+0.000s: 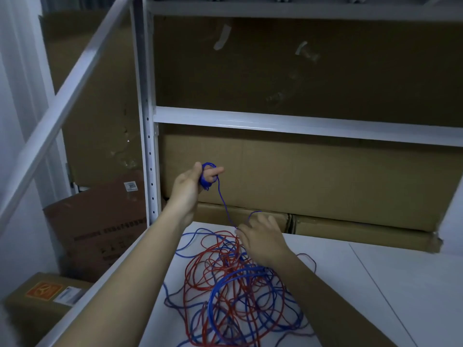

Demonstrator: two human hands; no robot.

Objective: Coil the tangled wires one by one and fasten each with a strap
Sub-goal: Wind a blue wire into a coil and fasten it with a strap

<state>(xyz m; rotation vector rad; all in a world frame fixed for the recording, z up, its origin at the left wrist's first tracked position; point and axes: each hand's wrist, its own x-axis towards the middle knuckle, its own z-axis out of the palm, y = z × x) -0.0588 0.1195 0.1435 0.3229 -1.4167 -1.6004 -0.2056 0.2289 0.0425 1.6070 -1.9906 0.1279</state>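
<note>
The left arm reaches far and up from the near left, bare forearm stretched out, and the left hand (193, 182) is raised with its palm turned right, fingers curled round a small blue coil (206, 177) wound on them, one finger pointing out to the right. The right arm comes in from the near right and lies lower, its wrist bent slightly down. The right hand (261, 237) shows its back to the camera, fingers bent forward and fingertips (240, 231) pinching the blue wire (223, 201) that runs taut up to the left hand.
</note>
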